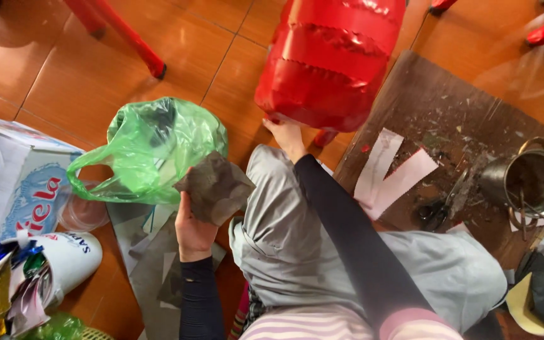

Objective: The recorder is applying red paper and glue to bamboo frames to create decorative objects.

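My left hand (192,231) holds a crumpled grey-brown piece of paper (216,188) just in front of a green plastic bag (152,148) that lies on the orange tiled floor. My right hand (286,134) reaches forward over my grey-trousered knee and touches the lower edge of a large red object wrapped in shiny red foil strips (328,60). Its fingers are partly hidden under that object.
A brown board (448,107) on the right carries white paper strips (390,173), black scissors (439,211) and a metal pot (527,182). Grey paper sheets (149,258) lie under my left arm. A white container with scraps (58,264) and a printed sack (20,189) sit at left. Red furniture legs (121,31) stand behind.
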